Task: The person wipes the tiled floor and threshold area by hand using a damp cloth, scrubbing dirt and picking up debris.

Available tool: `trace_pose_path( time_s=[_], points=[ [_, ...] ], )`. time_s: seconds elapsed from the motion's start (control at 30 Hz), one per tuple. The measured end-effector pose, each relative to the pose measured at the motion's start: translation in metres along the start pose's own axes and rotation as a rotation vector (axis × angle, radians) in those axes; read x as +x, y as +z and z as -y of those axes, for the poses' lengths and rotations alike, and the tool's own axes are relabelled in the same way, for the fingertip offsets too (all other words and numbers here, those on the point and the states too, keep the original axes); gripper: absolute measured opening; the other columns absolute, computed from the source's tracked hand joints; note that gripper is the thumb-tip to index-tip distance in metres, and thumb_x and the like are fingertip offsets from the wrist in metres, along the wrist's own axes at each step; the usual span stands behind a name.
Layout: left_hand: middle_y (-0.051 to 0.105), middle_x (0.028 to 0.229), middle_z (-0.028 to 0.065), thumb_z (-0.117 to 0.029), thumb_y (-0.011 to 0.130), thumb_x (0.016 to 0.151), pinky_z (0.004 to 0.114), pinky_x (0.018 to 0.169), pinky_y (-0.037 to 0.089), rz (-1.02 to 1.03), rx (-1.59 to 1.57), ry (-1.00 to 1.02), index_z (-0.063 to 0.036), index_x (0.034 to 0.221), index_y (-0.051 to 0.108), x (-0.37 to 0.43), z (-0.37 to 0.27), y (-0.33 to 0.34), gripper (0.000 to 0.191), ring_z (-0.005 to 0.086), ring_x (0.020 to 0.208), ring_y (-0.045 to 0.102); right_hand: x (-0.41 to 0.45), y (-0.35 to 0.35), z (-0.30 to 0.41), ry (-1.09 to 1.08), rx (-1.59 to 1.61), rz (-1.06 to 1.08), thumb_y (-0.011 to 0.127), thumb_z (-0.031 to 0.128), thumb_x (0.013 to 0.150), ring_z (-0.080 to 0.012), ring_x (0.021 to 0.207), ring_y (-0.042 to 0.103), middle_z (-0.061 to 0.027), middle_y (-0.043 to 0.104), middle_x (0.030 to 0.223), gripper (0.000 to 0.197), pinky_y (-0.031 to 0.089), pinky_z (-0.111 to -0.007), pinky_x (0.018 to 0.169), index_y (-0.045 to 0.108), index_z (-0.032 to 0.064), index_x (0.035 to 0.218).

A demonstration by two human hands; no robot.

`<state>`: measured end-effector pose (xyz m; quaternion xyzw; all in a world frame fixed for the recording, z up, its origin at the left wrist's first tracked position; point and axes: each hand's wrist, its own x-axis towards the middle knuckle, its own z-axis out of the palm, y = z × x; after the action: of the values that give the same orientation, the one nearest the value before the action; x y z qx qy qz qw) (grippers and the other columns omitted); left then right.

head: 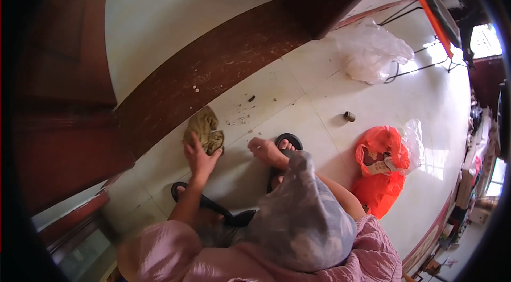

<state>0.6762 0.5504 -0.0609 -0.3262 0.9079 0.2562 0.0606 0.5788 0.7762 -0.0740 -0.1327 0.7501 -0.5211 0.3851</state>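
A crumpled olive-brown cloth lies on the tiled floor against the edge of the marbled threshold. My left hand is at its near side, fingers spread, with index finger and thumb against the fabric. Beside my sandalled foot, my right hand hovers over the tiles with its fingers curled inward. Whether anything small sits between those fingers is hidden. Just beyond both hands, crumbs and dark bits of debris are scattered on the floor, with a small black piece among them.
White specks dot the brown threshold. A small cylinder lies to the right, near a red plastic bag holding printed packaging. Farther off are a translucent plastic bag and a folding stool. Dark red doors stand left.
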Motion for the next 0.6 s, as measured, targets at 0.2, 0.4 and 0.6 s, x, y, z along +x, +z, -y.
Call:
trace_pose_path(
  time_s=[0.2, 0.4, 0.6],
  points=[
    [0.039, 0.121, 0.0249, -0.016, 0.068, 0.072, 0.046, 0.085, 0.046, -0.009, 0.217, 0.282, -0.0118, 0.136, 0.035, 0.023, -0.041, 0.030, 0.072, 0.0414, 0.107, 0.046, 0.016, 0.003, 0.000, 0.128, 0.146, -0.006, 0.055, 0.013, 0.087, -0.0159, 0.071, 0.062, -0.0087, 0.062, 0.084, 0.018, 0.051, -0.030, 0.062, 0.057, 0.0001, 0.100],
    [0.051, 0.116, 0.0170, -0.013, 0.069, 0.072, 0.042, 0.090, 0.045, 0.127, -0.372, 0.195, -0.0101, 0.130, 0.043, 0.066, -0.114, -0.015, 0.063, 0.0335, 0.107, 0.053, 0.038, -0.020, 0.023, 0.003, 0.273, -0.014, 0.053, 0.012, 0.089, -0.0148, 0.070, 0.060, -0.0062, 0.062, 0.087, 0.015, 0.048, -0.027, 0.061, 0.056, 0.0021, 0.100],
    [0.051, 0.123, 0.0167, -0.013, 0.075, 0.069, 0.038, 0.097, 0.041, 0.129, -0.629, 0.183, -0.0102, 0.133, 0.041, 0.115, -0.021, -0.069, 0.072, 0.0278, 0.115, 0.051, 0.045, -0.070, 0.011, 0.061, 0.273, -0.269, 0.052, 0.014, 0.088, -0.0125, 0.069, 0.059, -0.0046, 0.061, 0.085, 0.016, 0.047, -0.025, 0.061, 0.056, 0.0039, 0.099]
  ],
)
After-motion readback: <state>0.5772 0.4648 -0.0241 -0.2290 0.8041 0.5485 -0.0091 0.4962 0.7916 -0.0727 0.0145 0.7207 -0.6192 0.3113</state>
